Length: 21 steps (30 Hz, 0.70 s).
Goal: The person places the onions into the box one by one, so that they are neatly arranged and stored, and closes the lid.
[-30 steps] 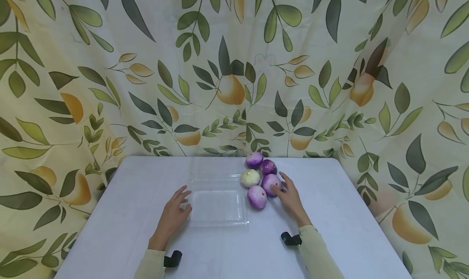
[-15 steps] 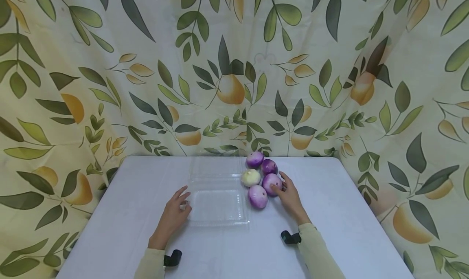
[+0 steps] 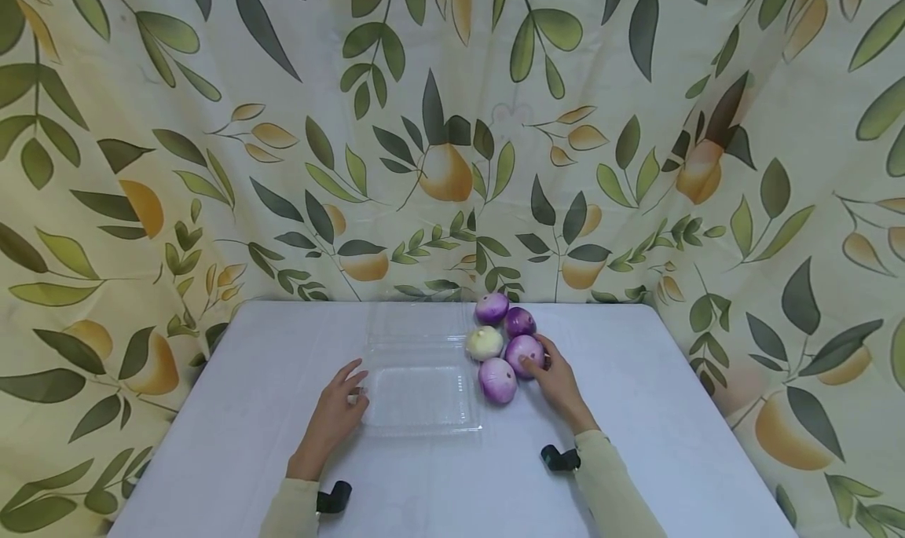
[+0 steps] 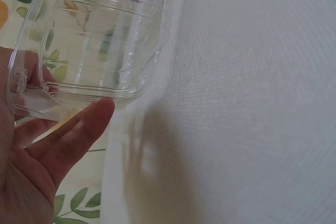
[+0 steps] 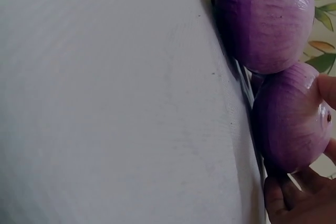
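Round purple onion: gripped by right hand.
Clear rectangular plastic container: left hand at its edge, fingers loosely spread.

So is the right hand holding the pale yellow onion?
No, the right hand has its thumb and fingers around a purple onion.

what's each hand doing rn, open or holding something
Left hand: open, at the near-left edge of the clear container.
Right hand: holding a purple onion.
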Each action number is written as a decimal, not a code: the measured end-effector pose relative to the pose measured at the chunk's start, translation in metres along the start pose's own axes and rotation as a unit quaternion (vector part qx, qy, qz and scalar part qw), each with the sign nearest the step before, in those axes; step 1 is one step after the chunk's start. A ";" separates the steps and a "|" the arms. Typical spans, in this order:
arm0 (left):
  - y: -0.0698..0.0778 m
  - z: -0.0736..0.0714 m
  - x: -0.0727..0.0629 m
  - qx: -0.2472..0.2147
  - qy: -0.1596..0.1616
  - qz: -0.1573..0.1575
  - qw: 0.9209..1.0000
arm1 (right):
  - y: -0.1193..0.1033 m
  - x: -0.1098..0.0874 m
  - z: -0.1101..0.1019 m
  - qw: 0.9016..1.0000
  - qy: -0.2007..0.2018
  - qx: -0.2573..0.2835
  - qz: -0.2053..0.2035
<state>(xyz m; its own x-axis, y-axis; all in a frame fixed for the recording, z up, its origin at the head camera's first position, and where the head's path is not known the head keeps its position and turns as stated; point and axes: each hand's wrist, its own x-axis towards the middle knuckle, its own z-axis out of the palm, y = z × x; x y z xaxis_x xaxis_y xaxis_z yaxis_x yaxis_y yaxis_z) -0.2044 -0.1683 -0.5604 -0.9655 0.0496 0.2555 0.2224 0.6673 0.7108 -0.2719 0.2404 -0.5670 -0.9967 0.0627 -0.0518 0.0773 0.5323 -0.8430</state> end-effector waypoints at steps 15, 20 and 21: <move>0.000 0.000 -0.001 -0.002 0.009 0.005 1.000 | 0.000 -0.004 -0.004 0.999 0.027 0.022 0.001; 0.001 -0.001 -0.001 -0.007 0.009 0.006 1.000 | -0.002 -0.006 -0.007 0.999 0.033 0.031 0.015; 0.001 -0.001 -0.001 -0.006 0.009 0.006 1.000 | -0.002 -0.006 -0.008 0.999 0.033 0.032 0.017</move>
<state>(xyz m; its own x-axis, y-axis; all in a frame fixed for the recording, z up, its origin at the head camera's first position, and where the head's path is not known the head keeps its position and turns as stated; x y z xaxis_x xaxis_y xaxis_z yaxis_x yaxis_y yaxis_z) -0.2031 -0.1685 -0.5587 -0.9599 0.0443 0.2767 0.2366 0.6575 0.7154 -0.2659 0.2460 -0.5607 -0.9894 0.1367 -0.0483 0.1082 0.4746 -0.8735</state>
